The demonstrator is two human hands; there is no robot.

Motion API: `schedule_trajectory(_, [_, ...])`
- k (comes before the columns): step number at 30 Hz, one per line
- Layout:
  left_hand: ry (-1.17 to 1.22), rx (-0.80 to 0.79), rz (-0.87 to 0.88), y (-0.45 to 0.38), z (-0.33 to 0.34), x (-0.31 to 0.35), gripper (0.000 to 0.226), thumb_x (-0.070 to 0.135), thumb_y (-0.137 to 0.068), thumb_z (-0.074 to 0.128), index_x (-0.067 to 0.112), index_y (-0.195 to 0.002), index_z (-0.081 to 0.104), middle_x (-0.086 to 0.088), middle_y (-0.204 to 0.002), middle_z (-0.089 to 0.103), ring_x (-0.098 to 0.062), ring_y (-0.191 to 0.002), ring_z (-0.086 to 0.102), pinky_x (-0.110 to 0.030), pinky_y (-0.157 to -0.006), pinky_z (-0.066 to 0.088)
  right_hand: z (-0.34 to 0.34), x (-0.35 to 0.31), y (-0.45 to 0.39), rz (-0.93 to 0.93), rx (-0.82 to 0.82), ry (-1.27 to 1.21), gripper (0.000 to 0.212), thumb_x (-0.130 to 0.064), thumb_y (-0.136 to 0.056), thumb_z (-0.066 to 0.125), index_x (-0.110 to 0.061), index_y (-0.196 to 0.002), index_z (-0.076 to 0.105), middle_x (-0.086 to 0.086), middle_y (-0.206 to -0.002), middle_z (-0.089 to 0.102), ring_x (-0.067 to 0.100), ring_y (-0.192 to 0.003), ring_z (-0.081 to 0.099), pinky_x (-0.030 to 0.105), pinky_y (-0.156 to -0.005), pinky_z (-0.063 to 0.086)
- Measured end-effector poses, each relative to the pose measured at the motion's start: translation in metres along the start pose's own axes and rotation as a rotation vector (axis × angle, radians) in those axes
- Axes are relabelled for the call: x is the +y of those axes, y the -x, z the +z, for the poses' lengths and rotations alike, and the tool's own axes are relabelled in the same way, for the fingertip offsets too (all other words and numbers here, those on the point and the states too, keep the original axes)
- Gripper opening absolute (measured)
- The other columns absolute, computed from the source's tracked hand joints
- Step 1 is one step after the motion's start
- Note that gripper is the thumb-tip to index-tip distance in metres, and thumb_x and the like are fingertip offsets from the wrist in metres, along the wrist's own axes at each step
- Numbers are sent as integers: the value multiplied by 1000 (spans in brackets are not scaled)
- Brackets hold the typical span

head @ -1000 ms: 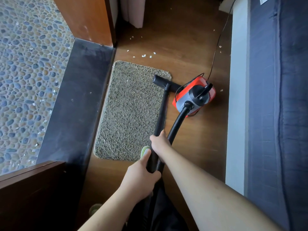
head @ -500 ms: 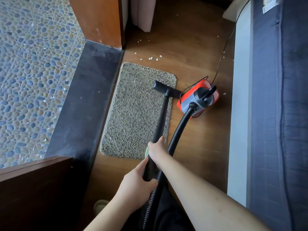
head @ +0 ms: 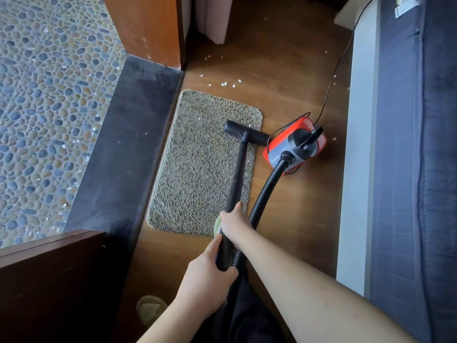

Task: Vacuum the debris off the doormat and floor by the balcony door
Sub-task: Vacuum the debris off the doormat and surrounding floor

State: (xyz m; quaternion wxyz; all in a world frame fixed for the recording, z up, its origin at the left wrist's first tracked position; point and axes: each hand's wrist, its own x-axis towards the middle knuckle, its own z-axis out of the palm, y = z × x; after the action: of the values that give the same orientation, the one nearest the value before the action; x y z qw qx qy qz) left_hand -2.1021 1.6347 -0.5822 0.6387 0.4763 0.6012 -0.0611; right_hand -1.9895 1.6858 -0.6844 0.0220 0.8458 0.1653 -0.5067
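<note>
A shaggy tan doormat (head: 197, 164) lies on the wooden floor beside the dark door sill (head: 118, 149). Both my hands grip the black vacuum wand (head: 238, 174): my right hand (head: 233, 222) higher up the tube, my left hand (head: 207, 278) at its lower end where the ribbed hose joins. The wand's black T-shaped nozzle (head: 244, 133) sits on the mat's far right corner, partly over the edge. The red and grey vacuum body (head: 295, 147) stands on the floor just right of the mat. White debris bits (head: 223, 84) lie on the floor beyond the mat.
A pebble-tiled balcony floor (head: 49, 107) with scattered white bits lies at left. A dark wooden door leaf (head: 49, 280) is at lower left. The power cord (head: 333, 78) runs back along a white baseboard and dark blue furniture (head: 420, 157) at right. A pale curtain hem (head: 212, 21) hangs at the back.
The nozzle has been drawn back toward me along the mat's right side. My view has shifted, so mat and vacuum sit further right in the picture. Both hands keep their grip.
</note>
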Motion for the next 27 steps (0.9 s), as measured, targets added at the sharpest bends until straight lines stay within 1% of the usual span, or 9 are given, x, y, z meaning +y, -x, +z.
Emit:
schedule_trajectory(2, [20, 21, 8, -5, 2, 5, 77, 26, -82, 62, 51, -148, 32, 24, -93, 65, 4, -78, 63, -12, -68, 48, -4, -6, -5, -13, 17, 77, 64, -34, -97, 43, -21, -152, 14, 15, -128, 59, 35, -111, 60, 40, -89, 51])
schedule_trajectory(6, [10, 89, 21, -25, -2, 27, 74, 26, -86, 61, 46, -150, 30, 22, -85, 61, -3, -77, 63, -14, -60, 42, -18, -38, -18, -88, -5, 68, 63, -30, -98, 45, -20, -152, 16, 14, -127, 58, 33, -106, 61, 35, -78, 47])
schedule_trajectory(8, [-20, 115, 35, -34, -10, 39, 67, 26, -87, 61, 43, -147, 37, 22, -78, 58, -7, -74, 60, -15, -58, 41, -24, -55, -23, -110, -16, 38, 62, -28, -97, 48, -18, -151, 19, 16, -127, 57, 33, -107, 60, 35, -79, 46])
schedule_trajectory(12, [-20, 128, 42, -43, -26, 52, 50, 26, -87, 59, 43, -132, 48, 14, -74, 65, -9, -62, 66, -25, -64, 52, -26, -73, -25, -129, -17, -58, 55, -26, -94, 51, -13, -144, 31, 17, -125, 59, 33, -105, 60, 40, -87, 50])
schedule_trajectory(16, [-7, 119, 47, -31, -25, 45, 50, 28, -85, 62, 45, -130, 49, 12, -75, 67, -7, -64, 65, -25, -66, 53, -27, -63, -18, -134, 15, -22, 60, -29, -97, 49, -17, -151, 25, 14, -129, 58, 32, -106, 60, 31, -73, 39])
schedule_trajectory(18, [-7, 99, 46, -22, -20, 35, 62, 28, -84, 63, 51, -137, 42, 13, -81, 68, -5, -68, 64, -22, -62, 51, -25, -50, -10, -122, 25, 5, 64, -31, -98, 46, -19, -154, 17, 14, -133, 57, 33, -112, 59, 31, -76, 39])
schedule_trajectory(21, [-5, 45, 9, -8, -14, 24, 79, 27, -82, 64, 54, -147, 30, 21, -87, 66, 7, -68, 61, -7, -54, 40, -18, -28, -1, -96, 34, 19, 69, -34, -98, 44, -22, -156, 9, 13, -134, 57, 34, -114, 59, 36, -89, 47])
schedule_trajectory(24, [3, 7, -11, 4, -10, 17, 82, 26, -81, 65, 51, -150, 28, 25, -86, 65, 12, -62, 60, -6, -53, 40, -12, -12, 3, -74, 20, -22, 72, -33, -98, 44, -20, -157, 5, 13, -138, 54, 34, -119, 57, 40, -98, 46])
schedule_trajectory(27, [0, -8, -34, 9, -8, 13, 83, 28, -80, 64, 49, -151, 28, 23, -89, 67, 8, -65, 62, -7, -54, 41, -7, -2, 8, -31, 2, -56, 72, -34, -97, 44, -19, -157, 5, 13, -139, 53, 34, -118, 57, 41, -99, 48])
